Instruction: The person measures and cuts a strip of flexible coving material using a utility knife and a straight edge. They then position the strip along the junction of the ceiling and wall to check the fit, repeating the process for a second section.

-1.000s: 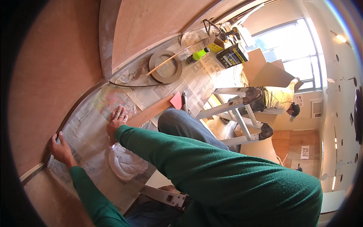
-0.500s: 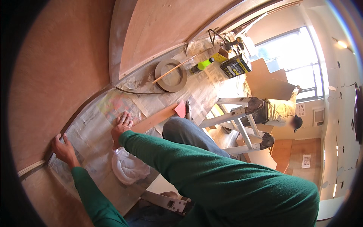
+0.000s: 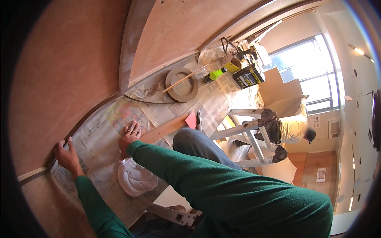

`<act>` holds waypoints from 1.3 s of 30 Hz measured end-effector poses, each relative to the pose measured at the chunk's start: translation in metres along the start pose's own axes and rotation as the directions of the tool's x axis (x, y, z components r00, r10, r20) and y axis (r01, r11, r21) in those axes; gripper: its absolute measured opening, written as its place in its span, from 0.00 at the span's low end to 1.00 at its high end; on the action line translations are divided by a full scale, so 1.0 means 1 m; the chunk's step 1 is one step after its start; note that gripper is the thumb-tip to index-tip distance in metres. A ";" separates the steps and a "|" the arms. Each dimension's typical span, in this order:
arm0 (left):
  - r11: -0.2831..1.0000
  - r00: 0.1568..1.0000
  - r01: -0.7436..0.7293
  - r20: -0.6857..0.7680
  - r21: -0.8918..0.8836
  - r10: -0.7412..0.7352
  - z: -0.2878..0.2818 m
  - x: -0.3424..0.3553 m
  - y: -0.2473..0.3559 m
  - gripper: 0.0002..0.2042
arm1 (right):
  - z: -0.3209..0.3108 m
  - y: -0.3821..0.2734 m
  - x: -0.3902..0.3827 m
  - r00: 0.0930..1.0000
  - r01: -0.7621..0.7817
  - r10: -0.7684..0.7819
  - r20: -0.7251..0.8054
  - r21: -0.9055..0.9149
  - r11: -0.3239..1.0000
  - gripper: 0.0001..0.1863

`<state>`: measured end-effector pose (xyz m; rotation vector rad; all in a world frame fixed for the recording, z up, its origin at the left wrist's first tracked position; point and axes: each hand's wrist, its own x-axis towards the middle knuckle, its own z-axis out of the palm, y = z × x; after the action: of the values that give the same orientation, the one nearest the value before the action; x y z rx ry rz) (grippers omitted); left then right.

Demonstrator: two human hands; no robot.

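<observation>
My left hand (image 3: 68, 158) rests against the lower edge of an upright wood panel (image 3: 67, 67), its thumb apart from its lightly curled fingers. They touch the dark edging strip (image 3: 82, 121) along that edge. My right hand (image 3: 129, 137) lies on the newspaper sheets (image 3: 95, 148), fingers stretched out, beside the near end of a flat wooden strip (image 3: 166, 129). Whether its palm presses on that strip is hidden. A bunched white plastic bag (image 3: 137, 177) sits just below my right wrist. The loose band (image 3: 152, 102) of a grey-brown edging roll (image 3: 191, 93) curves toward the panel.
A thin stick (image 3: 184, 78) lies across the roll. Beyond are a bright green-capped bottle (image 3: 214, 75), a black can (image 3: 249, 76) and a power drill (image 3: 247, 52). A red triangular piece (image 3: 191, 120) lies near my knee. A metal ladder (image 3: 250, 129) stands before a co-worker (image 3: 291, 129) by the window.
My view has shifted slightly, so the roll, can and panels sit a little lower and to the right. Both hands stay in place. The co-worker's posture by the window has changed slightly.
</observation>
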<state>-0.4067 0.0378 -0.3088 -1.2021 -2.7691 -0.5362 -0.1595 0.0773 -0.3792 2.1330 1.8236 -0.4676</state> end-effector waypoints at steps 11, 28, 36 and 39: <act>0.998 0.998 0.046 0.038 -0.032 -0.045 0.007 -0.004 0.027 0.20 | 0.014 0.023 0.014 0.979 0.025 -0.037 -0.198 -0.062 0.998 0.31; 0.997 0.997 0.071 0.037 -0.043 -0.069 0.008 -0.005 0.029 0.20 | 0.027 0.036 0.024 0.908 0.117 -0.194 -0.370 -0.221 0.968 0.87; 0.996 0.996 0.084 0.021 -0.040 -0.083 0.004 -0.004 0.018 0.18 | -0.030 0.024 0.010 0.951 0.179 -0.142 0.274 -0.115 0.977 0.86; 0.996 0.996 0.085 0.002 -0.028 -0.085 0.000 -0.003 0.006 0.18 | -0.039 0.013 0.000 0.932 0.203 -0.166 0.323 -0.087 0.975 0.87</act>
<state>-0.4000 0.0397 -0.3078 -1.0938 -2.8333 -0.5838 -0.1442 0.0916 -0.3434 1.7023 1.8223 -0.6818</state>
